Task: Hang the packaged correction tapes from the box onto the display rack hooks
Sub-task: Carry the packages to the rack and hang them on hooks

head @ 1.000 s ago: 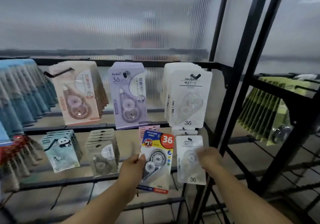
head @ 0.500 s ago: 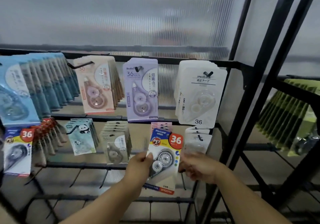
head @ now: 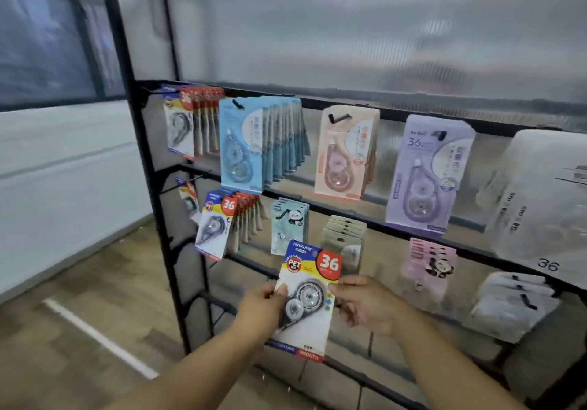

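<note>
both hands (head: 263, 306) pinching correction tape pack (head: 306, 298) sides

In front, yellow-blue pack (head: 307, 301): "JINUO", "SUPER VALUE", "PET", big "36" in red circle; bottom strip maybe "SMOOTH", blurred. On purple pack (head: 425, 177): "36". On white pack (head: 540, 216), lower edge: "36". On red-blue packs (head: 219, 222), left hooks: "36".

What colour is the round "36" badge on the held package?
Red badge on the package, head view.
</note>
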The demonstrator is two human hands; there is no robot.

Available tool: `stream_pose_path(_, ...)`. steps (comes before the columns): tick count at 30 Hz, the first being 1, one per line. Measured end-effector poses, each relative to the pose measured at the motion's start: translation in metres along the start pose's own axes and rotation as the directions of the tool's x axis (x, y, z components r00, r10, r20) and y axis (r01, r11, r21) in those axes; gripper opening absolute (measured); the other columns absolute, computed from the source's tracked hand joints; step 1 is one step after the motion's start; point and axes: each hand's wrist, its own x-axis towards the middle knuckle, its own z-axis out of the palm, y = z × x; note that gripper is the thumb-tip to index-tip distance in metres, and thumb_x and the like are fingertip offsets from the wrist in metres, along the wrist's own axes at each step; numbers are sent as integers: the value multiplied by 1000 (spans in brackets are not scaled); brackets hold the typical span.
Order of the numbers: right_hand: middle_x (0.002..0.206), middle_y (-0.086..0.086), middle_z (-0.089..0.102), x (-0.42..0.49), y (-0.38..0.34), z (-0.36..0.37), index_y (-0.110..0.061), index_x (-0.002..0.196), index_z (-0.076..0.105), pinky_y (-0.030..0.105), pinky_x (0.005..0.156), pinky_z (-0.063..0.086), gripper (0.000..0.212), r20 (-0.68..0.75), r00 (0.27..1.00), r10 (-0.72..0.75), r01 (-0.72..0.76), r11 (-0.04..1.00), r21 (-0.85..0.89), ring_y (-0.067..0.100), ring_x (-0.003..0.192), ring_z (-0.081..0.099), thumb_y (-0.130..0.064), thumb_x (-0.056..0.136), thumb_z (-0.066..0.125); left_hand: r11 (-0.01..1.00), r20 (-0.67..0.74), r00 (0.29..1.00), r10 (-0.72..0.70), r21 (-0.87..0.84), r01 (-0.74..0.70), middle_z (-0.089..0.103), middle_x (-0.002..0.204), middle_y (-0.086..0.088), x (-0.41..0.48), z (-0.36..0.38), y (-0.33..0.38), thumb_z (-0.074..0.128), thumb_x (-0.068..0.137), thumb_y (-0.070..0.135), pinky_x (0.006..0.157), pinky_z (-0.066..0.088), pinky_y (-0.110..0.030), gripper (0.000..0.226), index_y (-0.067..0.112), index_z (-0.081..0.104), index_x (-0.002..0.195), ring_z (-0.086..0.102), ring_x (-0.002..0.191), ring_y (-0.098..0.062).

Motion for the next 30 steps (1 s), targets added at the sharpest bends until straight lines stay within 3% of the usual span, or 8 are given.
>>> stream_pose_path(2, 62, 6, 63, 16, -10, 30, -7, 92, 64, 19, 42, 37, 6, 28, 1000, -12, 12, 1000, -18, 14, 45, 49, -10, 87, 66, 1000, -28, 1000, 7, -12, -8, 67, 73, 0, 10, -33, -4, 52, 96, 19, 50, 43, -8, 23, 9, 69, 82, 57, 63, -7)
stream_pose_path(5, 73, 12, 68, 41, -23, 76, -4, 96, 67, 22, 45, 42, 14, 62, 997, -47, 49, 998, -28, 15, 49, 52, -11, 85, 68, 999, -48, 999, 24, -46, -26, 72, 78, -10, 30, -83, -15, 56, 94, 22, 75, 53, -32, 27, 6, 71, 78, 65, 76, -26)
stream_pose_path(6, 71, 11, 69, 49, -26, 93, -3, 96, 68, 21, 43, 43, 13, 61, 997, -55, 57, 998, -25, 14, 46, 53, -10, 85, 68, 998, -49, 998, 31, -53, -33, 72, 79, -9, 37, -101, -18, 56, 94, 22, 76, 53, -32, 27, 6, 71, 79, 65, 78, -26)
stream_pose_path(8, 68, 10, 69, 67, -31, 128, -1, 94, 66, 20, 41, 43, 12, 49, 997, -61, 61, 998, -2, 12, 41, 53, -9, 85, 67, 998, -51, 997, 53, -35, -55, 69, 75, -2, 51, -139, -22, 55, 95, 20, 66, 48, -21, 24, 9, 70, 80, 61, 73, -17)
stream_pose_path(14, 69, 8, 71, 104, -42, 217, -7, 84, 67, 19, 42, 42, 4, 30, 998, -53, 53, 998, 18, 10, 42, 53, -8, 87, 65, 996, 1, 1000, 14, -86, -14, 61, 56, 3, 93, -227, -39, 52, 96, 18, 48, 38, -17, 30, 13, 64, 70, 50, 49, -5)
stream_pose_path(23, 77, 13, 69, 144, -49, 263, -5, 85, 69, 26, 51, 37, 8, -4, 1000, -26, 25, 991, -134, 16, 51, 49, -12, 87, 68, 989, 43, 998, -43, -140, 49, 69, 76, -10, 136, -272, -65, 55, 95, 19, 63, 43, -25, 25, 11, 69, 76, 56, 63, -17)
stream_pose_path(27, 77, 13, 69, 169, -59, 267, -2, 91, 68, 27, 50, 38, 10, 21, 1000, -20, 24, 975, -221, 18, 54, 50, -11, 88, 67, 995, 3, 997, -78, -55, 78, 54, 49, 1, 159, -279, -69, 54, 94, 20, 50, 33, -23, 36, 13, 59, 59, 45, 50, -14)
stream_pose_path(30, 71, 10, 66, 187, -68, 267, -7, 83, 67, 22, 43, 39, 7, 61, 997, 37, -15, 943, -332, 13, 46, 51, -13, 88, 67, 992, 9, 992, -127, 4, 127, 48, 51, -1, 169, -282, -69, 55, 95, 21, 41, 26, -18, 33, 10, 55, 63, 39, 41, -11)
